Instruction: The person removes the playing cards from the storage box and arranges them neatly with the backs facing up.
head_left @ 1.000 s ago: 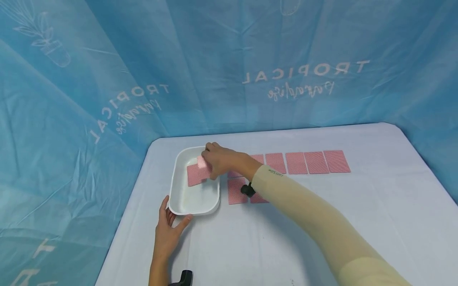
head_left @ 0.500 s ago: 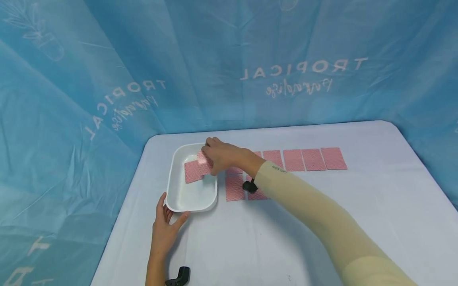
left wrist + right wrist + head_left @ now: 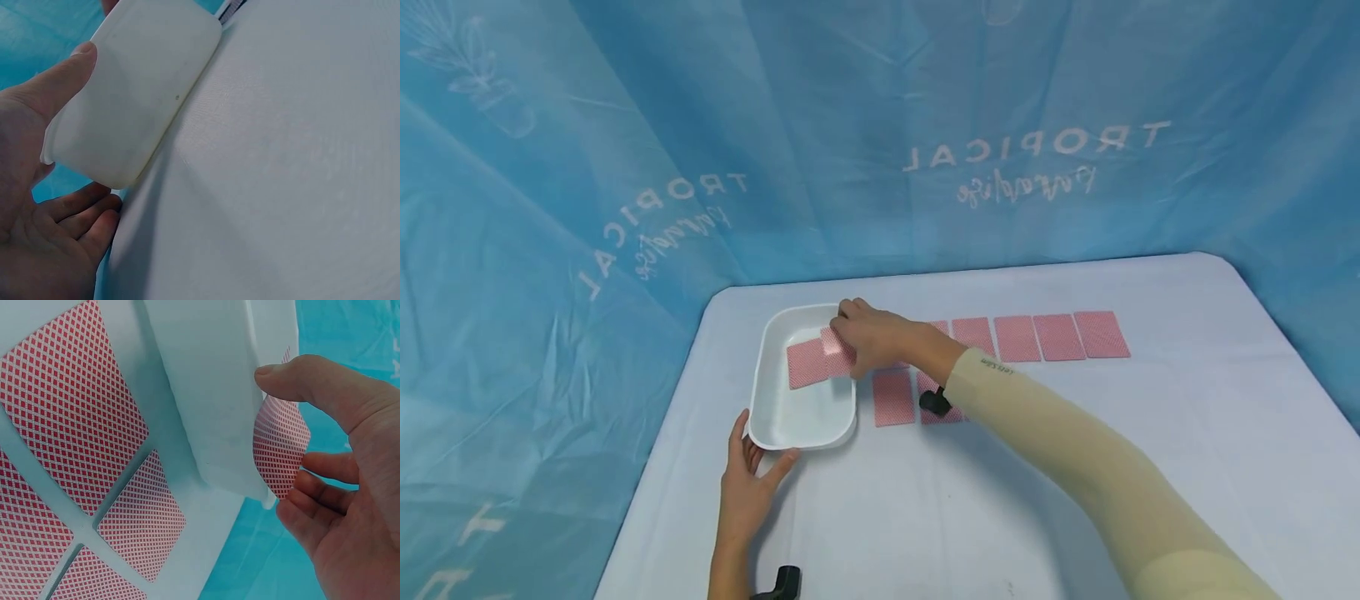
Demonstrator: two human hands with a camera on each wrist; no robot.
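My right hand (image 3: pixel 874 335) pinches a red-patterned playing card (image 3: pixel 837 353) between thumb and fingers, over the far right rim of a white plastic tub (image 3: pixel 797 421). In the right wrist view the held card (image 3: pixel 282 440) bends between the thumb and the fingertips. Inside the tub another card (image 3: pixel 806 364) lies back up, partly overlapped by the held one. My left hand (image 3: pixel 747 483) holds the tub's near left corner, its thumb on the near side. The left wrist view shows that thumb against the tub wall (image 3: pixel 137 94) and the other fingers around the corner.
To the right of the tub, rows of cards lie back up on the white tablecloth (image 3: pixel 925 517), one of them a near-row card (image 3: pixel 892 398). My right forearm sleeve (image 3: pixel 1052 442) covers some cards. A blue printed curtain (image 3: pixel 850 167) hangs behind and at the left.
My right hand has shifted slightly to the right with the card between its fingers. The left hand stays on the tub's corner. The head view has moved a little.
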